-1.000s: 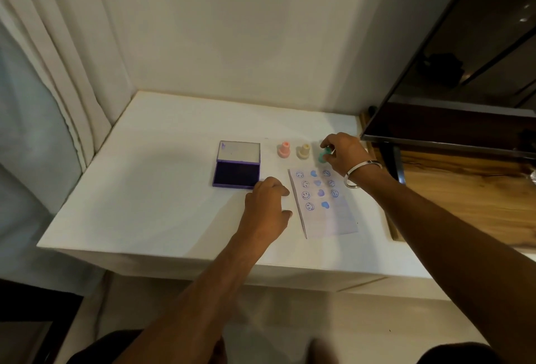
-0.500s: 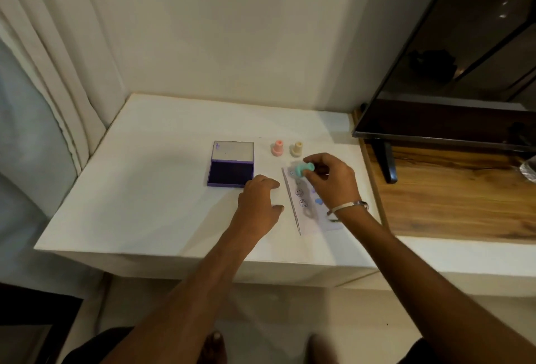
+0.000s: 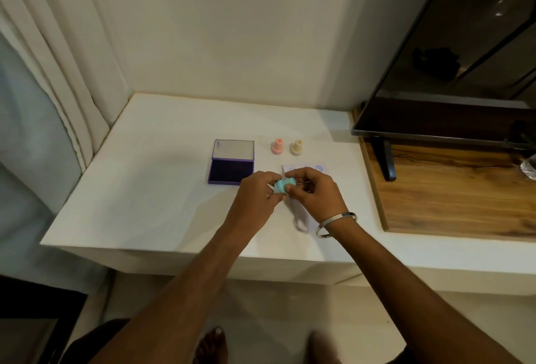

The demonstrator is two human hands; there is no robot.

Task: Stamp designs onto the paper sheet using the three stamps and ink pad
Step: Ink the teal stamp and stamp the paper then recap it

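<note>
A teal stamp (image 3: 284, 185) lies on its side between both hands, just above the white table (image 3: 162, 183). My left hand (image 3: 256, 196) grips its wide end and my right hand (image 3: 313, 192) pinches its narrow end. The paper sheet (image 3: 311, 168) with blue prints lies under my right hand, mostly hidden. An open purple ink pad (image 3: 231, 170) sits left of the hands. A pink stamp (image 3: 278, 146) and a cream stamp (image 3: 296, 147) stand upright behind the paper.
A dark TV screen (image 3: 452, 79) on a black stand (image 3: 384, 160) rests on a wooden board (image 3: 452, 189) at the right. Curtains (image 3: 52, 53) hang at the left. The table's front edge is close below my wrists.
My right hand carried the teal stamp from beside the cream stamp toward me. My left hand lifted off the table and closed on the stamp's other end.
</note>
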